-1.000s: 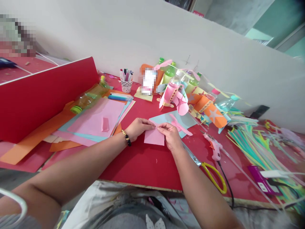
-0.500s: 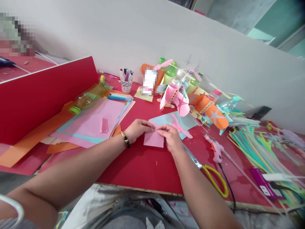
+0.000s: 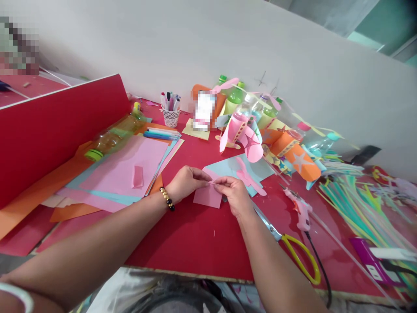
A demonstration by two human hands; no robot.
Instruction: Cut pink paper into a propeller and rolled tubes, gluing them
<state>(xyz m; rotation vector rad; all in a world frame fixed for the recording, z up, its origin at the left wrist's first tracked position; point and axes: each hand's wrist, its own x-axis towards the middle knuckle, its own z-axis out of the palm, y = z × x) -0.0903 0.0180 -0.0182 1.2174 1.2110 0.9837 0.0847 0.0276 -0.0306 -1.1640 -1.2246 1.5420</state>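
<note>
A small sheet of pink paper is pinched between both hands, just above the red tabletop. My left hand has its thumb and fingers closed on the paper's upper part. Close beside it, the fingertips of my right hand grip the same sheet, almost touching the left ones. Part of the sheet's far side lies behind the fingers. Just past my right hand, a pink paper propeller rests on a light blue sheet. Yellow-handled scissors lie by my right forearm.
Stacked coloured paper and a plastic bottle are on the left. A pen cup and a phone stand behind. Bottle airplanes line the back right. A pink glue gun and a purple box lie right.
Both hands keep their pinch on the pink paper. The sheet's near part has shifted slightly, and the view has turned a little.
</note>
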